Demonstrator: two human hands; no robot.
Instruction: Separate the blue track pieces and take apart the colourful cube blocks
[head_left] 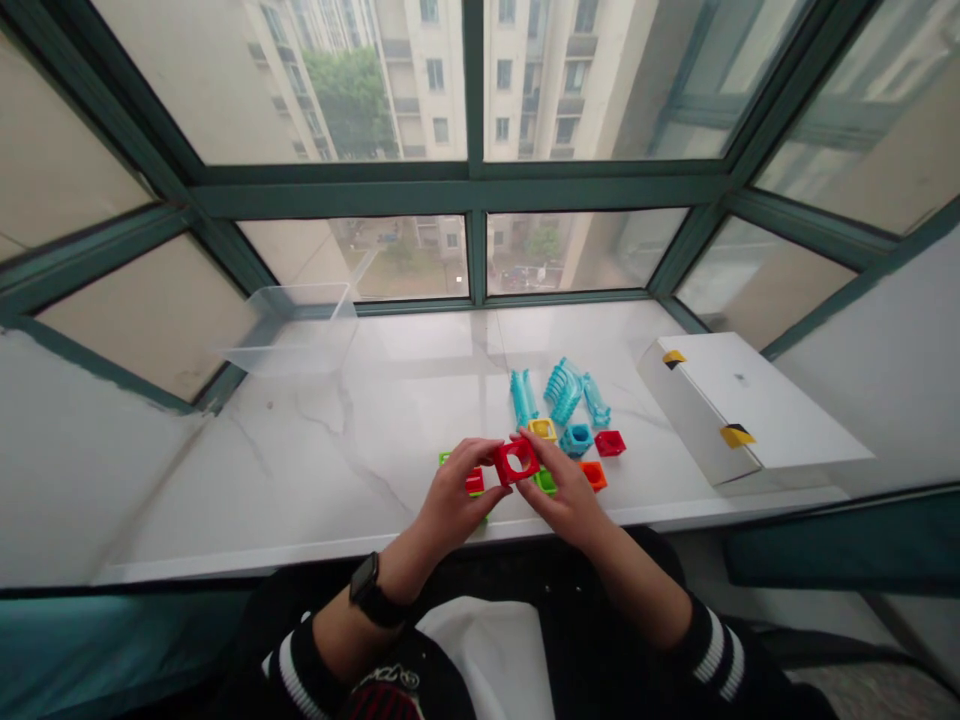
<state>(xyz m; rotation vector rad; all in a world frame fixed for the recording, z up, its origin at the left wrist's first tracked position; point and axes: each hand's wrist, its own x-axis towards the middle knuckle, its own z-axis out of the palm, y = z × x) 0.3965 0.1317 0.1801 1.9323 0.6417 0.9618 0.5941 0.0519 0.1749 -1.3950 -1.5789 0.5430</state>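
A red toy block (505, 474) with a round hole through it is held up between both hands, above the white sill. My left hand (455, 497) pinches its left side, thumb below and fingers above. On its right side, my right hand (566, 497) grips it the same way. Beneath and beside the left hand lie a red piece (475, 482) and bits of green, partly hidden. By the right hand are a green block (545, 481), an orange block (594, 475), a yellow block (542, 429), a blue block (577, 440) and another red block (610, 443).
Behind the blocks lie several translucent blue track pieces (564, 390). A clear plastic bin (300, 335) stands at the back left of the marble-patterned sill (300, 480). At right sits a white box (750, 400) with yellow-and-black tabs. Green-framed windows (472, 190) enclose the sill.
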